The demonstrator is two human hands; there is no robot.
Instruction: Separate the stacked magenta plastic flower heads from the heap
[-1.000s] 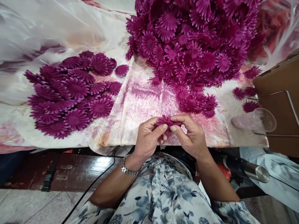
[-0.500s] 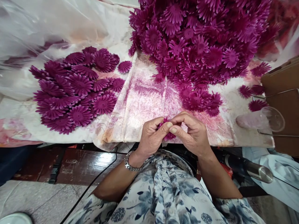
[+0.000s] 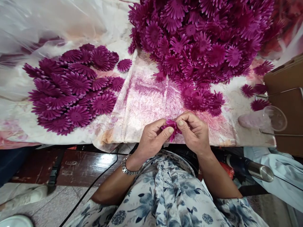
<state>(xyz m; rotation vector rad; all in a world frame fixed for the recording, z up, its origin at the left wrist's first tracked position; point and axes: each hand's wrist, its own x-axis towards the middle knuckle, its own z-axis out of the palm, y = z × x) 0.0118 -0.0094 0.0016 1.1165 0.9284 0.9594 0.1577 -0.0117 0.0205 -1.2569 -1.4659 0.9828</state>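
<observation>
Between my hands, close to the table's front edge, is a small purple artificial flower (image 3: 174, 129), partly covered by my fingers. My left hand (image 3: 153, 136) pinches its left side between thumb and forefinger. At its right side, the thumb and forefinger of my right hand (image 3: 195, 131) pinch the petals. Left of my hands lies a spread pile of flat purple flower pieces (image 3: 78, 83). Beyond them to the right rises a large heap of similar purple flower pieces (image 3: 201, 44).
A clear plastic cup (image 3: 262, 119) lies on its side at the right, against a cardboard box (image 3: 286, 78) and a wire frame. Clear plastic sheeting (image 3: 71, 19) covers the back left. The stained cloth (image 3: 146, 107) covers the table. A metal-ended cylinder (image 3: 260, 171) lies below the edge.
My thumbs have moved apart, and more of the flower shows between them. The view has shifted slightly. A shoe has appeared on the floor at lower left.
</observation>
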